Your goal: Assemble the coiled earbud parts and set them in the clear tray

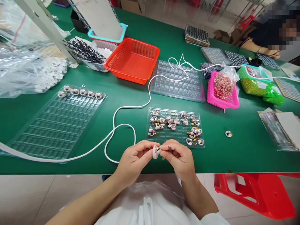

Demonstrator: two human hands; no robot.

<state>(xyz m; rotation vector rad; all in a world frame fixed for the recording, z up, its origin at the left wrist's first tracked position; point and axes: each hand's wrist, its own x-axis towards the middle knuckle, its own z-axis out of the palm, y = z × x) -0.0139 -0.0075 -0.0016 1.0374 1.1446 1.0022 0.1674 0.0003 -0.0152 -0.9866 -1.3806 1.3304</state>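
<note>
My left hand point(137, 157) pinches a small white curved earbud part point(155, 152) between thumb and fingers, just over the table's near edge. From the other side, my right hand point(179, 156) closes on the same part, its fingertips at the amber and metallic end. A short dark brown piece point(170, 149) sticks up between the right fingers; its kind is hard to make out. Right behind both hands lies a clear plastic tray point(164, 137) with several similar white parts, some showing yellow and red bits. One more loose white part point(228, 134) rests on the table to the right.
At left, a long clear tray point(58, 125) carries several round parts along its far end. A white cable point(124, 107) winds across the green table. Farther back are a red basket point(140, 67), stacked trays point(178, 84) and a pink basket point(222, 102). A co-worker's arm point(255, 47) is at far right.
</note>
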